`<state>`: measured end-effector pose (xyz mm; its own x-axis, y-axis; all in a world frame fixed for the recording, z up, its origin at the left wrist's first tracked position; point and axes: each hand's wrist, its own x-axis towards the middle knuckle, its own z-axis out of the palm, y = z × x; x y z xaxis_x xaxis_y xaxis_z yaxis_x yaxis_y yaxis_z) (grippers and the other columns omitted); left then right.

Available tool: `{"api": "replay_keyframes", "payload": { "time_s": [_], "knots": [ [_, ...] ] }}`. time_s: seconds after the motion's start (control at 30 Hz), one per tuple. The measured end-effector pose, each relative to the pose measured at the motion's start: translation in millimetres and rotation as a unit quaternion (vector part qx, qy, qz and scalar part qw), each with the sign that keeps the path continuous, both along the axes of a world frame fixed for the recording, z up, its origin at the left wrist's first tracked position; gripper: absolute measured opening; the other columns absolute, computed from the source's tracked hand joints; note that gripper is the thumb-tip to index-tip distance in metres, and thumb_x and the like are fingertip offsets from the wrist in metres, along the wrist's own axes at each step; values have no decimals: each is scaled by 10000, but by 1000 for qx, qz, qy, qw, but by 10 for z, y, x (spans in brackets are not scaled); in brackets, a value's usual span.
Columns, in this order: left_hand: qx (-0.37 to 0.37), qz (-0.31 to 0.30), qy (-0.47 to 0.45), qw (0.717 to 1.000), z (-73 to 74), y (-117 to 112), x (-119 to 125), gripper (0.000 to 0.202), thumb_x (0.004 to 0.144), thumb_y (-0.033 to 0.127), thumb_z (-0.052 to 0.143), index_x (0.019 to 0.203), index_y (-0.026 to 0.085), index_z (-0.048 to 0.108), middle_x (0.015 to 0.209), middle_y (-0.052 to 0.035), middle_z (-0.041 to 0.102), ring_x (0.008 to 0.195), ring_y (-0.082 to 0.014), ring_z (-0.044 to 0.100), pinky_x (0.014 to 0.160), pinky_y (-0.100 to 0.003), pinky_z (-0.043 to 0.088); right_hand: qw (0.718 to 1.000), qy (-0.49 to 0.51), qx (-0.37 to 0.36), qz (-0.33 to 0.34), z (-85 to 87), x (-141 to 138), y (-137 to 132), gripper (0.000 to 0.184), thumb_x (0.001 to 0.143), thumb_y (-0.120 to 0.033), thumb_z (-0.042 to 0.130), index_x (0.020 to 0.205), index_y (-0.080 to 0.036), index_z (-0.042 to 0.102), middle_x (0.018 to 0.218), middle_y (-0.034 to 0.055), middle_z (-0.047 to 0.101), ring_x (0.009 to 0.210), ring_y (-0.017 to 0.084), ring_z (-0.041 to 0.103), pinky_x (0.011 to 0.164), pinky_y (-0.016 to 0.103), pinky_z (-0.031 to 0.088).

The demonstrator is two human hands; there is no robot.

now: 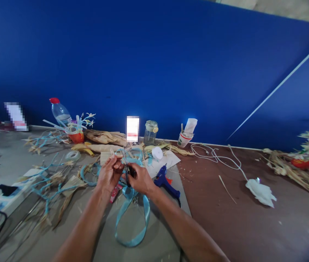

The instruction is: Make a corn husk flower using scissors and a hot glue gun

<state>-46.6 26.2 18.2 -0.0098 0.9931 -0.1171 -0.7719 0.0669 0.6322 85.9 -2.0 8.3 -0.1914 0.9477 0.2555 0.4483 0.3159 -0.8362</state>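
My right hand [139, 176] is closed around the dark handles of a pair of scissors [125, 157], whose thin blades point up and away from me. Beside it, my left hand [111, 171] pinches a small pale piece [112, 151], perhaps dried husk; its exact kind is hard to make out. The two hands are close together over the table. Below them a loop of light blue ribbon [130, 243] lies on the grey surface. A blue glue gun [168, 183] rests just right of my right hand.
Husk flowers with blue-wrapped stems [47, 198] spread at the left, near a power strip [9, 205]. Along the blue partition [154, 65] stand a plastic bottle [61, 112], a lit phone [133, 129], a glass jar [150, 134] and a paper cup [184, 139]. A white cable [225, 163] lies right.
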Motion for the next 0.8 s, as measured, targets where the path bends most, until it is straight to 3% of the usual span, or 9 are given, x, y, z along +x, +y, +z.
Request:
{"api": "replay_keyframes", "payload": {
  "time_s": [0.37, 0.53, 0.8],
  "knots": [
    [-9, 6, -3, 1000, -3, 11, 19, 80, 672, 131, 714, 669, 83, 650, 457, 53, 445, 415, -38, 405, 421, -151, 379, 999, -36, 18, 9, 7, -16, -34, 372, 774, -336, 620, 1112, -183, 594, 789, 33, 673, 671, 160, 601, 624, 254, 456],
    [-17, 14, -6, 1000, 18, -7, 34, 97, 665, 140, 726, 657, 96, 640, 456, 56, 441, 416, -37, 406, 429, -144, 388, 999, -37, 21, 18, 5, -17, -35, 312, 803, -247, 559, 1106, -183, 586, 849, 43, 676, 693, 154, 605, 638, 245, 453],
    [-7, 7, 9, 1000, 23, -21, 27, 83, 690, 143, 707, 698, 70, 668, 451, 44, 448, 425, -42, 414, 436, -139, 395, 999, -31, 18, 18, 21, -35, -39, 236, 801, -245, 555, 1022, -178, 606, 832, 35, 668, 675, 149, 581, 623, 236, 436]
  ]
}}
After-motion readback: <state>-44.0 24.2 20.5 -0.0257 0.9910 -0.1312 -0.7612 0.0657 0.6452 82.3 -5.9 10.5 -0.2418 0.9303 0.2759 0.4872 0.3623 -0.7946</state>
